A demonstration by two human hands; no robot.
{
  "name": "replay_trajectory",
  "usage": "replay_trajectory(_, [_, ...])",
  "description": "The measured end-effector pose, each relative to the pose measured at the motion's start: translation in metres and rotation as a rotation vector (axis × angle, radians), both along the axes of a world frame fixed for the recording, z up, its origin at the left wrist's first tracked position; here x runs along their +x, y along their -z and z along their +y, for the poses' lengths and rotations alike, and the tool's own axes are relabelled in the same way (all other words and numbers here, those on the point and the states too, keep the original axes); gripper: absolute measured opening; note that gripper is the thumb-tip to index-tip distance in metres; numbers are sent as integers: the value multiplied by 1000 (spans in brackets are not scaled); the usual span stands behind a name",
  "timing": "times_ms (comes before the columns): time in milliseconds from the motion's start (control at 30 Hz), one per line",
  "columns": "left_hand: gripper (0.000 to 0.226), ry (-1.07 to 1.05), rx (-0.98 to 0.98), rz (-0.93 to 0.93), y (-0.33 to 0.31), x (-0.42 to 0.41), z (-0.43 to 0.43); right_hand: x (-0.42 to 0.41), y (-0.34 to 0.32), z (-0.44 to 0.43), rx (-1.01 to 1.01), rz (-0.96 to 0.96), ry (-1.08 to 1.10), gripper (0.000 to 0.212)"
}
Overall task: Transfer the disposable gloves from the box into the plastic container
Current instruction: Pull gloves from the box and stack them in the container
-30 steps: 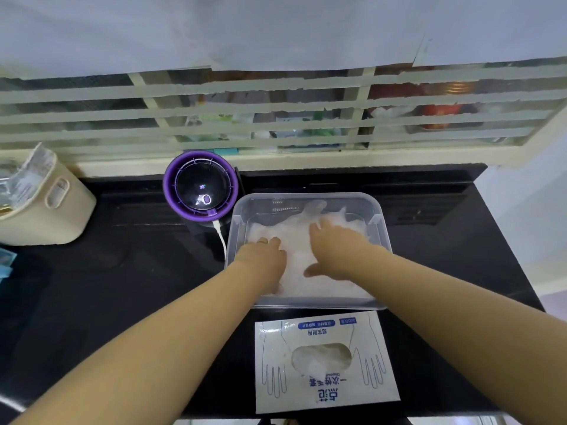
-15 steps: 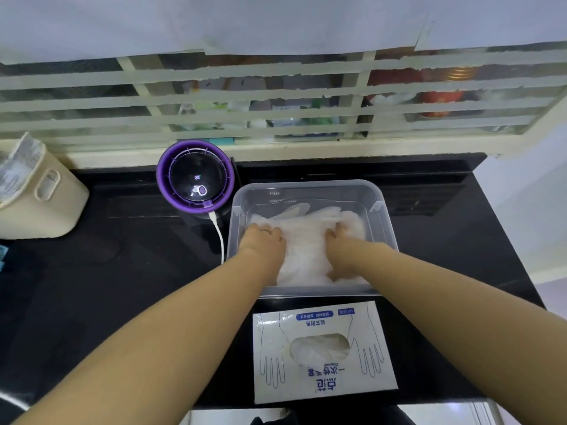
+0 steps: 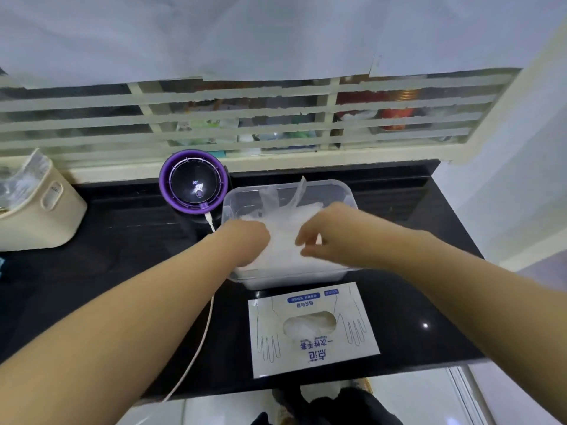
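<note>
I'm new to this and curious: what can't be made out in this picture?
Head view:
Left hand: fingers buried in the gloves in the plastic container.
Right hand: motion blur hides whether it pinches a glove.
Box: its small opening hides how many remain.
Cream bin: cut off by the left edge.

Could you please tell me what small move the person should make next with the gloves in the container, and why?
Probably tuck down the glove ends standing above the far rim of the plastic container, using the right hand hovering nearest them; the left hand rests on the glove pile. The box shows more gloves to come.
</note>
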State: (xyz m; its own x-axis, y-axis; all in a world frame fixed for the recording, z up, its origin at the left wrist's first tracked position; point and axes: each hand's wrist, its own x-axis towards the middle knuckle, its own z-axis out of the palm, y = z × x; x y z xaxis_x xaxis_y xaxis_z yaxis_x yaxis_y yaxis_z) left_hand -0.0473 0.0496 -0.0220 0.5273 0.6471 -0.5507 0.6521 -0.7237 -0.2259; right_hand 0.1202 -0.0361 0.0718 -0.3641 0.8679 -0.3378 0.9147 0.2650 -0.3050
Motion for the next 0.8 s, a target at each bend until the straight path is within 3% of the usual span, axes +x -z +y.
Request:
replay_trajectory(133, [40, 19, 66, -2, -10, -11, -8, -8, 23, -24, -194, -4, -60, 25])
replay_trajectory(300, [44, 93, 171, -60, -16, -18, -13, -15, 63, -49, -304, -116, -111, 35])
replay_trajectory(400, [40, 67, 145, -76, -16, -17, -16, -21, 54, -50, -242, -62, -122, 26])
replay_trajectory(533, [32, 84, 151, -20, -20, -8, -23, -31, 12, -15, 72, 285, 6, 20])
replay_trajectory(600, [31, 129, 169, 4, -20, -4, -26, -39, 11, 7, 144, 369, 77, 27])
replay_trajectory(800, [40, 56, 46, 21, -12, -4, -13, -31, 82, 54, -9, 147, 179, 53])
